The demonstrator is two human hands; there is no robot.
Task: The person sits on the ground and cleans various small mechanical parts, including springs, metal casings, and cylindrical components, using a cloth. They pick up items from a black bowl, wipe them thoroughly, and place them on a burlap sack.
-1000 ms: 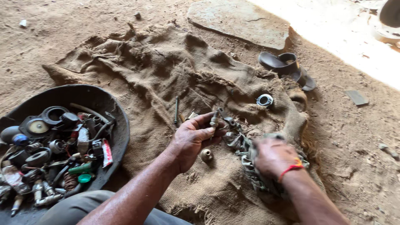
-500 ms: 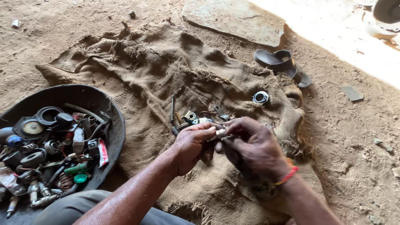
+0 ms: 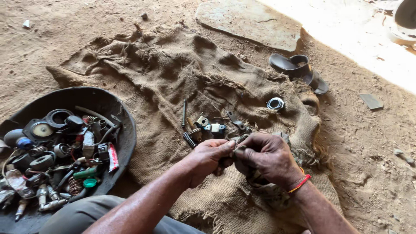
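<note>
Left hand point(image 3: 210, 157) and right hand point(image 3: 268, 158) meet above the sack point(image 3: 173, 78), fingers pinching one small metal part point(image 3: 239, 148); best kept low over sack so drops land there

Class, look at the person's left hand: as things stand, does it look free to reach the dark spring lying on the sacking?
Probably yes. The spring lies bare on the burlap sacking, just beyond the left hand, with nothing over it. But that hand is pinching a small part together with the right hand.

Hiding a small metal part point(image 3: 236, 151) inside both hands' grip, too covered for telling. Running off the left edge: black basin point(image 3: 123, 130).
</note>
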